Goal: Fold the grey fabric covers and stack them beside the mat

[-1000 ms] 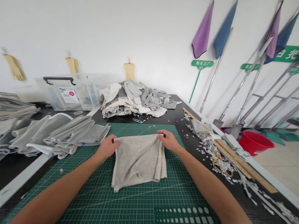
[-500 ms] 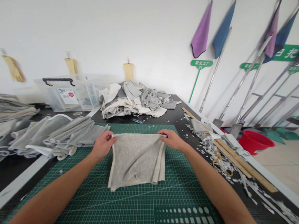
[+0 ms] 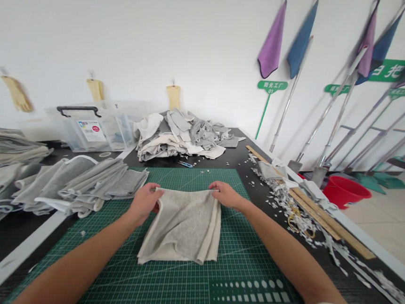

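A piece of light grey knit fabric (image 3: 183, 226), folded in layers with paler edges, is stretched between my two hands over the green cutting mat (image 3: 250, 255). My left hand (image 3: 145, 201) pinches its far left corner. At the far right corner, my right hand (image 3: 223, 193) grips the top edge between thumb and fingers. The top edge sags slightly between them, and the lower part hangs down to the mat. Left of my left hand, a row of folded grey fabric pieces (image 3: 90, 180) overlaps the mat's edge.
Behind the mat lie a heap of grey fabric (image 3: 186, 136) and blue thread snips (image 3: 186, 164). A clear plastic box (image 3: 94, 130) stands at the back left. To the right are wooden rulers (image 3: 331, 222), white scraps (image 3: 283, 197), gold-handled scissors (image 3: 294, 220) and a red bucket (image 3: 346, 192) beyond the table.
Both hands have lowered the fabric a little toward me. Its bottom edge has come nearer and shifted left, and the top edge now sags slightly. Both grips stay.
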Motion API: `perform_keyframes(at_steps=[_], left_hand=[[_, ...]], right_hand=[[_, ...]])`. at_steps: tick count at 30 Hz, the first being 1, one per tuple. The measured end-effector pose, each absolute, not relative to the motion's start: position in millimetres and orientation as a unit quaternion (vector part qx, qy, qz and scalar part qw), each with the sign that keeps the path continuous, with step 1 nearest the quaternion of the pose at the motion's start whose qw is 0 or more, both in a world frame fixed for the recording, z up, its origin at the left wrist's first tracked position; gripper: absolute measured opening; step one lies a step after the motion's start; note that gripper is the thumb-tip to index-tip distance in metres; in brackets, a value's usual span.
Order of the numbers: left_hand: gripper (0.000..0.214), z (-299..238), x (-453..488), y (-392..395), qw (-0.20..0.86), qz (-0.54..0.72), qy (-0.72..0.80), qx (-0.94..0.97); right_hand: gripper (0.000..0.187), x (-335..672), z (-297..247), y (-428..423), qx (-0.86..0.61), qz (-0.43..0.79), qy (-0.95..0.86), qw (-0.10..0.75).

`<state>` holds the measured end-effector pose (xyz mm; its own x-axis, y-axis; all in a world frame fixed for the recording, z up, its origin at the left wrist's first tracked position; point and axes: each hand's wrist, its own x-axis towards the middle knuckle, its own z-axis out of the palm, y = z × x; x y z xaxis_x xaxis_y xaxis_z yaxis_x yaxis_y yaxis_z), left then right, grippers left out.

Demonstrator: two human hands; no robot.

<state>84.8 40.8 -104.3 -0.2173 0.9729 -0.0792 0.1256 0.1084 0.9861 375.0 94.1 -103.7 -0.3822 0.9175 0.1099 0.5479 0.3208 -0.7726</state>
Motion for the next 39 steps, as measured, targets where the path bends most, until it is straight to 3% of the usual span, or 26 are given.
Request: perform_keyframes(at_steps=[21,30,39], left_hand=[[0.038,-77,168,12,0.536,0.419,0.529,0.507],[0.036,-79,171,15,0.483,0.437,0.506,0.565],[0.025,-88,167,17,0.467,0.436,0.497,0.587]], right_hand=[[0.015,312,-115,52,-0.511,0.373,-0.646,0.427],[0.020,305,-117,44,-0.424,0.513,-0.578,0.472],[0.012,305,-115,43,-0.416,0.497,-0.578,0.496]])
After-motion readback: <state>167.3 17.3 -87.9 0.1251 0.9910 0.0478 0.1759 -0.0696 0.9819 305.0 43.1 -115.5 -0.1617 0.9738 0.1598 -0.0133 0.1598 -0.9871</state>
